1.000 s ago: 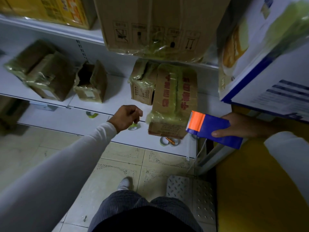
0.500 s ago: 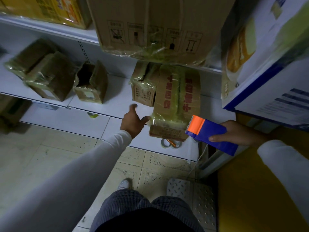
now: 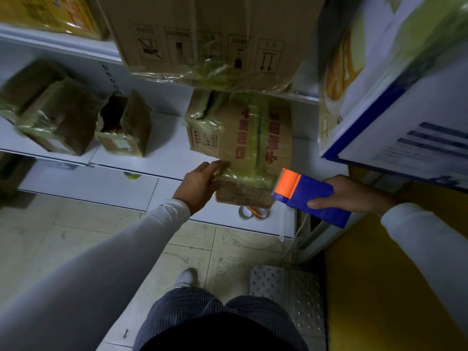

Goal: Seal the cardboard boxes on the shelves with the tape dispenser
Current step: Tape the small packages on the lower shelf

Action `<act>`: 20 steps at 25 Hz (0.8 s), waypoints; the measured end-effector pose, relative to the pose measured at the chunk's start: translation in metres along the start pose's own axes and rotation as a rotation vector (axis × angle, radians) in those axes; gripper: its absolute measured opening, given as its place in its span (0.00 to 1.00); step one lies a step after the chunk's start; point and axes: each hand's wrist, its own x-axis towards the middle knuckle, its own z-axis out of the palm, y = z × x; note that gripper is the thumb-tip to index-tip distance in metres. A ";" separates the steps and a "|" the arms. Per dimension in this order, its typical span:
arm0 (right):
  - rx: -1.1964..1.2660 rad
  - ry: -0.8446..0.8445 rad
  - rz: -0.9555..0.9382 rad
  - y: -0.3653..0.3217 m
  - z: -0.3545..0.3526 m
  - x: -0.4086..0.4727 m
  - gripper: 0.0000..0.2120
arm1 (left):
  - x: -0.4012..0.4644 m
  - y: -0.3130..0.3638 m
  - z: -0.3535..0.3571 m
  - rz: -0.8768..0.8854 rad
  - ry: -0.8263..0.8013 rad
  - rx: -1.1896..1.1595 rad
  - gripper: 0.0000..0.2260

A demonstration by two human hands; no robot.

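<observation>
White shelf stacked with taped boxes, tiled floor below, red-lettered box touched by spread left hand, tape dispenser gripped by right hand

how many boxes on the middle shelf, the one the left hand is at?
4: two at left, one open, one red-lettered by the left hand; more may be hidden.

The tape dispenser is hiding the right hand's fingers; only the thumb is showing. The red-lettered box is covering part of the tape rolls below. Motion blur is smearing the left-side boxes, leaving their labels unreadable.
</observation>
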 end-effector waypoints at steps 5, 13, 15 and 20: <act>-0.024 -0.006 -0.030 0.003 -0.004 -0.002 0.07 | 0.016 0.026 0.003 0.434 0.014 0.376 0.31; -0.239 0.023 -0.034 0.016 -0.018 -0.011 0.21 | 0.054 0.039 0.030 0.452 -0.264 0.557 0.25; -0.331 0.058 0.014 0.031 -0.032 -0.024 0.23 | 0.055 0.039 0.029 0.462 -0.258 0.545 0.25; -0.379 0.131 0.080 0.045 -0.040 -0.033 0.24 | 0.054 0.041 0.027 0.426 -0.289 0.521 0.25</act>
